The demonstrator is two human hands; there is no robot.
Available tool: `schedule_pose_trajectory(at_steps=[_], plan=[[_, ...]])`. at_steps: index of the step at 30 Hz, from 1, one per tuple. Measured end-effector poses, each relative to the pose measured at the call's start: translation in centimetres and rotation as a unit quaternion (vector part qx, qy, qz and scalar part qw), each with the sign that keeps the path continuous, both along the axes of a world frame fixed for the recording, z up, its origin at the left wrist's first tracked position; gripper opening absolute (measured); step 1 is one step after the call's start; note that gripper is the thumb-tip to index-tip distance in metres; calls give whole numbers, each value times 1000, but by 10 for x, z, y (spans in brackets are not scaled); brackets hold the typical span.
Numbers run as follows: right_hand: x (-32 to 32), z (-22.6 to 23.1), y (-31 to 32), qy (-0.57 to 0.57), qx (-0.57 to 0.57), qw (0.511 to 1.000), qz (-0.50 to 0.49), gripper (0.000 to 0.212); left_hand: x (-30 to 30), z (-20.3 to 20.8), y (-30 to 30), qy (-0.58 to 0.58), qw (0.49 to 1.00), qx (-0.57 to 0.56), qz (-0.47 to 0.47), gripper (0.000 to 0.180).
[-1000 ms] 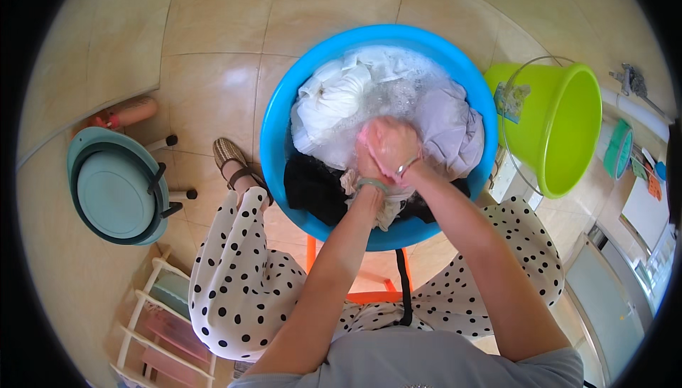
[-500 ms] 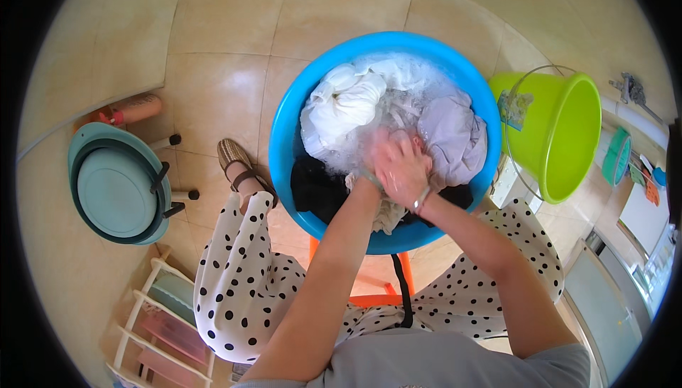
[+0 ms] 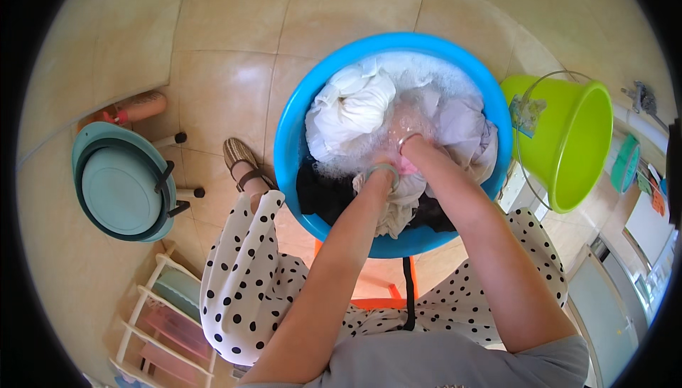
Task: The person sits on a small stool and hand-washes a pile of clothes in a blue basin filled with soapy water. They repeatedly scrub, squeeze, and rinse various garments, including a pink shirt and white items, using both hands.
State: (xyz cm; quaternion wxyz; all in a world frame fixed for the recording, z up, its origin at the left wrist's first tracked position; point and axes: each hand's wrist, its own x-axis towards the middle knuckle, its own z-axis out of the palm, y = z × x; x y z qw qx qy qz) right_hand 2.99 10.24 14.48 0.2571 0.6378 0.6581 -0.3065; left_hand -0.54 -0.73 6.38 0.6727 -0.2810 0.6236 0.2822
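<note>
Both my hands reach into a round blue basin (image 3: 287,128) of sudsy water and wet clothes. My right hand (image 3: 408,124) is pushed forward into the foam (image 3: 433,68) in the middle, its fingers under water and suds. Closer to me, my left hand (image 3: 388,157) is sunk beside a small patch of pink cloth (image 3: 407,165); its fingers are hidden too. A bunched white garment (image 3: 352,111) lies left of my hands, a pale lilac-grey one (image 3: 462,132) right. Black cloth (image 3: 321,192) and a beige piece (image 3: 398,207) lie along the near side.
An orange stool (image 3: 383,303) shows under the basin. A lime-green bucket (image 3: 558,139) with a wire handle stands close on the right. At left are folded teal basins (image 3: 121,192), a pink bottle (image 3: 142,107) and a cream rack (image 3: 153,317). My knees flank the basin.
My hands were together over the cloth near the middle. Now they are apart, the right pushed forward into the suds and the left lower in the water. The view has shifted slightly.
</note>
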Motion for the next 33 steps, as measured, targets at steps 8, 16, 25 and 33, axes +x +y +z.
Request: schedule_pose_trajectory(at_steps=[8,16,25,33], plan=[[32,53,-82,201,307,902,226,22,-6,-17,-11,-126,959,248,-48,39],[18,-85,-28,57,124,981,136,27,0,-27,-20,19,997,55,46,39],[29,27,-75,217,245,924,201,16,-13,45,5,397,445,415,-688,40],[15,-12,-44,135,93,974,157,23,-15,-34,-25,359,377,437,-733,40]])
